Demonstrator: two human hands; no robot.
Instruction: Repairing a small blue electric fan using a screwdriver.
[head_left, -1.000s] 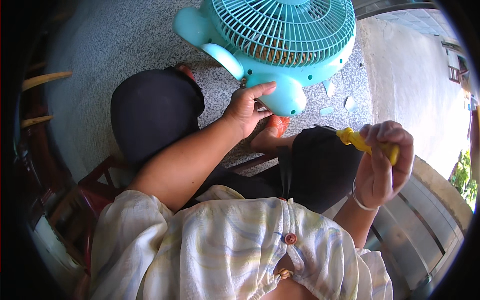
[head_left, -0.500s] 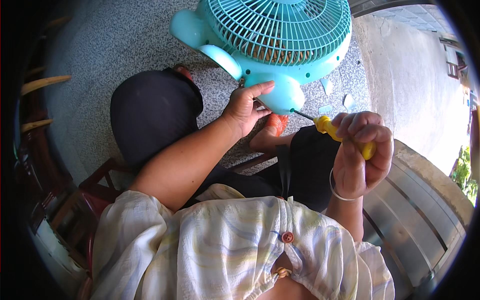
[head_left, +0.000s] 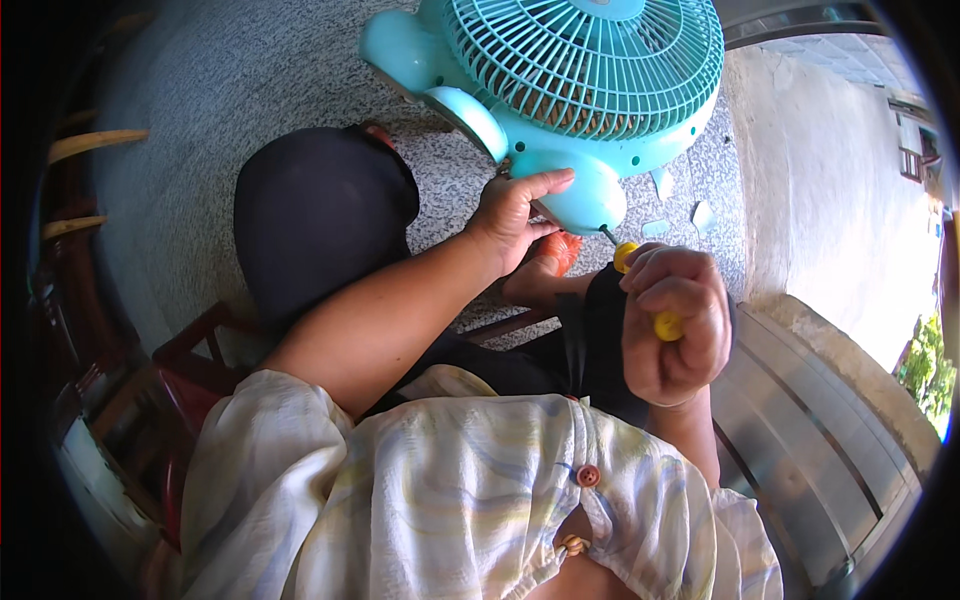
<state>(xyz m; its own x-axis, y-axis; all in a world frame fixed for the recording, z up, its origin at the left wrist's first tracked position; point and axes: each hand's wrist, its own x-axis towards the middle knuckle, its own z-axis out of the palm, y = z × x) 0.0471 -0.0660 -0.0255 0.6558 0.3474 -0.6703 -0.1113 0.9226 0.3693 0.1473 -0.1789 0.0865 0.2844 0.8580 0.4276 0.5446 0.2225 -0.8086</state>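
Speckled floor point(head_left: 290, 90), glossy turquoise fan point(head_left: 575, 125), left grip point(head_left: 505, 218) around rounded lobe point(head_left: 588, 203), right grip point(head_left: 685, 315) around yellow screwdriver point(head_left: 625, 256)

At your left you had curved yellowish wooden pieces point(head_left: 98, 144) and a dark red frame point(head_left: 200, 375), while a speckled grey floor point(head_left: 290, 70) spread before you. On your right were silvery metal panels point(head_left: 785, 400), a pale concrete surface point(head_left: 810, 160) and green foliage point(head_left: 930, 372)

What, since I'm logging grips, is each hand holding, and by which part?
The right hand holds a yellow screwdriver by its handle; the left hand grips a turquoise fan by the rounded lobe nearest the screwdriver.
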